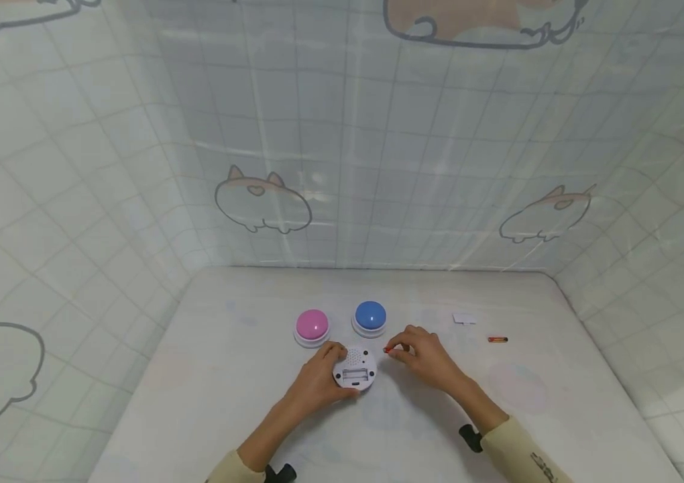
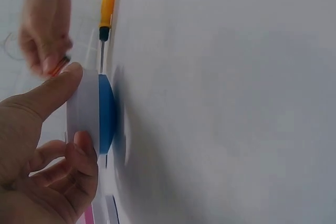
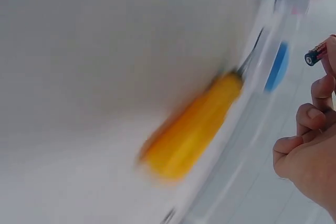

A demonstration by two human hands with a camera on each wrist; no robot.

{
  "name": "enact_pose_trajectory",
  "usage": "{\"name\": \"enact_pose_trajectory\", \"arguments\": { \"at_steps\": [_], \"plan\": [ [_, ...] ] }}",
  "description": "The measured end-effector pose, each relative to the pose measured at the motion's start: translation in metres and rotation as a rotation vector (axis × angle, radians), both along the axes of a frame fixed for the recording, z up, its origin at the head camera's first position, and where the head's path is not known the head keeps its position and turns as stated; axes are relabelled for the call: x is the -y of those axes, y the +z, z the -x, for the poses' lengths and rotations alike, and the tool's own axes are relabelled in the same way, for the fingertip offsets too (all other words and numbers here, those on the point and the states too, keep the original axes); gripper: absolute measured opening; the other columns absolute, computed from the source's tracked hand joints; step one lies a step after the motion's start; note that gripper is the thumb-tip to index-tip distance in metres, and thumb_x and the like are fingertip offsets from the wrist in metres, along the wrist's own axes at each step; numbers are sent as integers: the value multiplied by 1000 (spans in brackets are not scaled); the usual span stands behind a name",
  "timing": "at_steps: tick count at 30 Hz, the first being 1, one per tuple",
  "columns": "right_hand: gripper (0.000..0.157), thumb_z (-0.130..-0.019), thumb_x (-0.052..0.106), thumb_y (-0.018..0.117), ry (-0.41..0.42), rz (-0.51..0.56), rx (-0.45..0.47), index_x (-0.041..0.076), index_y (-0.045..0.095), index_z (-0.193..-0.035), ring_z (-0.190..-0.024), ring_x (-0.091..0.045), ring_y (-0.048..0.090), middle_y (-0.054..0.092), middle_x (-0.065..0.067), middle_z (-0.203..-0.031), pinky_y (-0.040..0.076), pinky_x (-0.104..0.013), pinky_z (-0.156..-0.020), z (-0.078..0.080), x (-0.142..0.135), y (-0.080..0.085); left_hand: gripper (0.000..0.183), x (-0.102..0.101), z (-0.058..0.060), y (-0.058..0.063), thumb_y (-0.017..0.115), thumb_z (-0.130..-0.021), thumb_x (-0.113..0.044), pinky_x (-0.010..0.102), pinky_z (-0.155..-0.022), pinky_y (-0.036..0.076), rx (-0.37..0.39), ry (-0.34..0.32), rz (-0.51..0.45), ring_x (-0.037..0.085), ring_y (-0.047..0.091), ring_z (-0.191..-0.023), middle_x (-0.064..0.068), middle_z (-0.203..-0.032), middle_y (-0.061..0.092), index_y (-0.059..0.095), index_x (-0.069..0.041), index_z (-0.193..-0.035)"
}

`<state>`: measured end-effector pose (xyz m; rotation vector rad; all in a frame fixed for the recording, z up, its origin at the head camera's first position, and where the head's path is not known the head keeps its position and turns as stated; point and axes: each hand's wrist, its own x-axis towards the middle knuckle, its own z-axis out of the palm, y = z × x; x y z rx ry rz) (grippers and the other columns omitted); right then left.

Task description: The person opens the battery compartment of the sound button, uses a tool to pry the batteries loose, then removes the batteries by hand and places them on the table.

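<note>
My left hand [image 1: 318, 379] grips a round push-button [image 1: 355, 369] by its edges, turned over so its white underside and battery compartment face up. In the left wrist view its blue dome [image 2: 107, 114] points down toward the table. The compartment looks empty in the head view. Just right of it, my right hand [image 1: 429, 359] pinches a small red-and-black battery [image 3: 317, 54] between thumb and fingertips. The battery is apart from the compartment. Beyond the hands stand a pink push-button [image 1: 312, 325] and a blue push-button [image 1: 370, 316], domes up.
Another battery [image 1: 497, 339] lies on the white table [image 1: 227, 416] to the right. Behind it is a small white piece [image 1: 464, 318], like a compartment cover. The wrist views show a yellow-handled screwdriver [image 2: 107, 6] on the table. Patterned sheeting [image 1: 342, 154] encloses the back and sides.
</note>
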<state>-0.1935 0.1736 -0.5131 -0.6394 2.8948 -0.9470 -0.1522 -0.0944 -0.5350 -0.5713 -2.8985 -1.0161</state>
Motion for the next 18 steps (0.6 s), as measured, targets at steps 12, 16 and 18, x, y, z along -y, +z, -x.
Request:
{"name": "enact_pose_trajectory", "arguments": {
  "at_steps": [12,16,18],
  "plan": [
    [12,-89,17,78,-166,-143,-46,26,76,-98,-73,-12,46,53,12,-79,36,-30,-65,-8,-98,-12,73,46,-34,4,95,-65,-40,40,-96,52,28,77,33,17,58,-111,-1,-132,55,62,-7,-121],
    [13,-88,14,77,-204,-179,-75,22,76,-99,-69,-13,44,53,9,-78,36,-31,-63,-12,-125,-13,74,62,-41,5,95,-64,-41,30,-86,52,35,114,29,9,56,-98,-4,-133,54,63,-8,-122],
    [13,-88,15,78,-213,-207,-97,22,76,-98,-71,-14,46,56,8,-80,36,-35,-64,-14,-137,-13,75,71,-44,5,95,-62,-41,25,-80,51,44,138,19,5,55,-90,-5,-133,55,64,-9,-122]
  ]
}}
